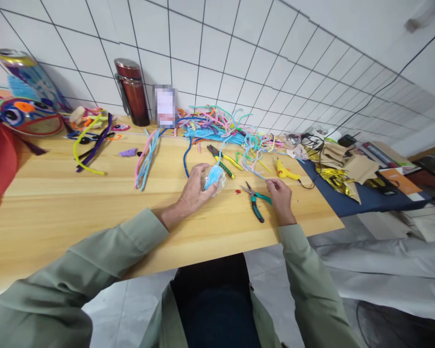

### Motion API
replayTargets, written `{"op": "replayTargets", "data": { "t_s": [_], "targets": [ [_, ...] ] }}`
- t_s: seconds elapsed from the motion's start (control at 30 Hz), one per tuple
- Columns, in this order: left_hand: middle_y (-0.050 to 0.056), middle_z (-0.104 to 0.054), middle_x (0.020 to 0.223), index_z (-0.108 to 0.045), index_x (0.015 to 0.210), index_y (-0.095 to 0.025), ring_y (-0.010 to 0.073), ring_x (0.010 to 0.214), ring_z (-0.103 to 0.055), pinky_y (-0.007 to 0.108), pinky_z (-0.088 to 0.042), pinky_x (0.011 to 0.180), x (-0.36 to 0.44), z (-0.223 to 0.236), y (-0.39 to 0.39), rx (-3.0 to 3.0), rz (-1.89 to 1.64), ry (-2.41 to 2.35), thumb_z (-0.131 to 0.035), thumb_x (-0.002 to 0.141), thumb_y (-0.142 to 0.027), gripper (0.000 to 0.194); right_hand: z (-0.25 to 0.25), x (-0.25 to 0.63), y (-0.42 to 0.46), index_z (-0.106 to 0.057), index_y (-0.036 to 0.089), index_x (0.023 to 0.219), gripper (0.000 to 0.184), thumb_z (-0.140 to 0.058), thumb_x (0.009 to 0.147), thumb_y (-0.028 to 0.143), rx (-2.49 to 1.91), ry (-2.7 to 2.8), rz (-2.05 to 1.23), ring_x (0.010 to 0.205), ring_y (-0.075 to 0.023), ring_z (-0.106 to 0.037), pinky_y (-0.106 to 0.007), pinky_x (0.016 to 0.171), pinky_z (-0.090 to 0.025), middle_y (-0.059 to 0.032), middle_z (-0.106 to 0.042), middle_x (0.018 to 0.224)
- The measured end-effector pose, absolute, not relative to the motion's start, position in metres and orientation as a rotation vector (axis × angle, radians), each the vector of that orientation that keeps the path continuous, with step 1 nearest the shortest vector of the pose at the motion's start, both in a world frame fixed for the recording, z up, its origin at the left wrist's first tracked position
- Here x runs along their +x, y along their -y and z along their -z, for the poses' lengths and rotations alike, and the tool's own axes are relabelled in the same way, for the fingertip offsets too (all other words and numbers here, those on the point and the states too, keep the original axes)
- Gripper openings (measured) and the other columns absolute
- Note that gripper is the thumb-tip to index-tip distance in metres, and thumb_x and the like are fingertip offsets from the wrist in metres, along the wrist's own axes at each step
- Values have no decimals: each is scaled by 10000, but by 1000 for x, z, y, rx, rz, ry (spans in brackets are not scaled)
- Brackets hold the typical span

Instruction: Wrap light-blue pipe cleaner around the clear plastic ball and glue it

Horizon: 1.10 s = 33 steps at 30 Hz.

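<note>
My left hand (193, 193) is closed around a clear plastic ball (221, 185) partly covered with light blue pipe cleaner (213, 177). From the ball's top a light blue strand rises toward the pile behind. My right hand (281, 197) pinches the end of a light blue pipe cleaner (254, 171); whether this is the same strand I cannot tell. Teal-handled needle-nose pliers (255, 202) lie with jaws apart beside my right hand. Yellow-and-green handled pliers (226, 163) rest just behind the ball. A small red bit (238, 192) lies between the hands.
Along the tiled wall stand a red thermos (132, 94), a blurred phone-like rectangle (166, 107) and a heap of coloured pipe cleaners (213, 128). A yellow glue gun (286, 171) lies right. At left are a decorated mask-like piece (29, 116), a can (31, 72) and loose strips (90, 150).
</note>
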<state>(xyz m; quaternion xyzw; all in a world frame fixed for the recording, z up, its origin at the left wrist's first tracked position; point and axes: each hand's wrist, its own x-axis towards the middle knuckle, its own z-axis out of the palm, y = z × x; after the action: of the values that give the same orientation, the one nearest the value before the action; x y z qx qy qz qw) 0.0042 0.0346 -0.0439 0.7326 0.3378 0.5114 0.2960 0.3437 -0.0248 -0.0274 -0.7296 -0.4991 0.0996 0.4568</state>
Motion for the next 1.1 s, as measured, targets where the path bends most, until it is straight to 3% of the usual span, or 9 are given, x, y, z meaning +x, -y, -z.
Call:
{"op": "replayTargets", "data": {
  "t_s": [0.67,1.1],
  "targets": [
    [158,-581,1464,-477,1416,-234,338,1438,-568,573,-480,1228,2,44,-37,1958,-1330,-915,-694,942,-403,548,38,359,12,-688,210,766,378,-638,792,583,-1698,1030,-334,638,-176,-535,-319,639,-445,22,-594,636],
    [147,-581,1462,-461,1436,-245,334,1443,-568,608,-475,1234,0,46,-29,1980,-1367,-930,-715,946,-346,561,31,356,14,-680,212,772,383,-662,759,593,-1708,965,-361,601,-161,-516,-307,613,-446,32,-590,627]
  ]
}}
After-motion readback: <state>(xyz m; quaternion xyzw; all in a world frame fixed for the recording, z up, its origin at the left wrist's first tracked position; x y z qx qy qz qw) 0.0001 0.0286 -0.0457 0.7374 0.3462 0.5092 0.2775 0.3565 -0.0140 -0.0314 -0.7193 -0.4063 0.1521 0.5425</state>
